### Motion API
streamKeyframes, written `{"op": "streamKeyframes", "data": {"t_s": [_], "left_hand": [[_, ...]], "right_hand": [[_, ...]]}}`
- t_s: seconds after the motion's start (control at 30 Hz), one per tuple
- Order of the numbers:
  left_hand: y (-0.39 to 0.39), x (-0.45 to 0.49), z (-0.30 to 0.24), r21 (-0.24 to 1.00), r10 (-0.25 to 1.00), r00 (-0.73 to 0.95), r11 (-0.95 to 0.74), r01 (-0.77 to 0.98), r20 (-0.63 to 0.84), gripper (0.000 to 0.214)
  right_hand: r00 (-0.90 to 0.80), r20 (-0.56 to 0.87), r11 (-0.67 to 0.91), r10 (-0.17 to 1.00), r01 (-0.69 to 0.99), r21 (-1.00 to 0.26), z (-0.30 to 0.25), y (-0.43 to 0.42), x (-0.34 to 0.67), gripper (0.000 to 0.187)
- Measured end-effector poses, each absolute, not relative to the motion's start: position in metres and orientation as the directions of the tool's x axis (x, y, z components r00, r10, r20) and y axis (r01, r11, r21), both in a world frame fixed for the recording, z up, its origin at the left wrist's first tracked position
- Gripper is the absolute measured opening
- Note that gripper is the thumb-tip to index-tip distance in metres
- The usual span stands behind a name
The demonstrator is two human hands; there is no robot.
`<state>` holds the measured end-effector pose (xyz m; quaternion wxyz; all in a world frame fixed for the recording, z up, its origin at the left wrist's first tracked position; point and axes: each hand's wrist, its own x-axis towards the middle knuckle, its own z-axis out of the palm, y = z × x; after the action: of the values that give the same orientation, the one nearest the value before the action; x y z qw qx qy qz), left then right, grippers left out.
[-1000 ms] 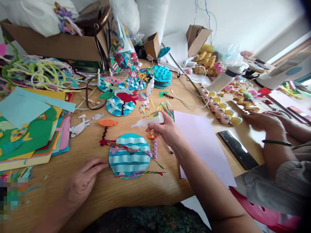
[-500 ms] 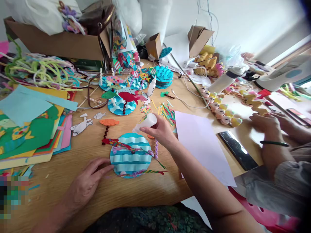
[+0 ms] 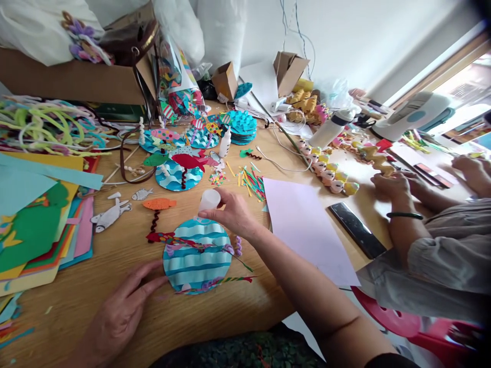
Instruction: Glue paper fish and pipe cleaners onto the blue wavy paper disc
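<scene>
A round blue wavy paper disc (image 3: pixel 197 254) with a red fish and purple curly strips lies on the wooden table (image 3: pixel 215 306) in front of me. My right hand (image 3: pixel 233 214) grips a small white glue bottle (image 3: pixel 208 202), tipped nozzle-down onto the disc's top edge. My left hand (image 3: pixel 120 309) lies flat on the table, fingers stretched out, fingertips touching the disc's left edge. An orange paper fish (image 3: pixel 158 204) on a dark curly stem sits just above the disc.
Coloured paper sheets (image 3: pixel 34 225) are stacked at left, pipe cleaners (image 3: pixel 49 125) and a cardboard box (image 3: pixel 72 79) behind. More blue discs (image 3: pixel 178 174) lie further back. A pink sheet (image 3: pixel 303 230) and a black phone (image 3: pixel 356 230) lie to the right, where another person's hands (image 3: pixel 395 186) work among small figures.
My right hand has turned the glue bottle from lying sideways to nozzle-down and lowered it onto the disc's top edge. My left hand slid up to the disc's left edge.
</scene>
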<state>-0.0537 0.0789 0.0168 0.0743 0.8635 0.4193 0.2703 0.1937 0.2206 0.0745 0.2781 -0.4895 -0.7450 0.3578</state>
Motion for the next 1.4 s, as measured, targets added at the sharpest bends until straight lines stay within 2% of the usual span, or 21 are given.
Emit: {"op": "streamKeyframes", "data": {"t_s": [0.2,0.47,1.4], "left_hand": [[0.080,-0.056,0.011,0.356,0.751,0.515,-0.653,0.668,0.413,0.040],[0.076,-0.063,0.001,0.396,0.786,0.509,-0.617,0.680,0.352,0.041],[0.079,-0.064,0.000,0.329,0.759,0.561,-0.650,0.685,0.331,0.047]], "right_hand": [[-0.395,0.043,0.256,0.918,0.504,-0.825,0.077,0.221,0.191,0.030],[-0.413,0.021,0.222,0.910,0.445,-0.868,0.071,0.224,0.189,0.025],[-0.407,0.186,0.357,0.894,0.399,-0.844,0.062,0.223,0.184,0.019]]}}
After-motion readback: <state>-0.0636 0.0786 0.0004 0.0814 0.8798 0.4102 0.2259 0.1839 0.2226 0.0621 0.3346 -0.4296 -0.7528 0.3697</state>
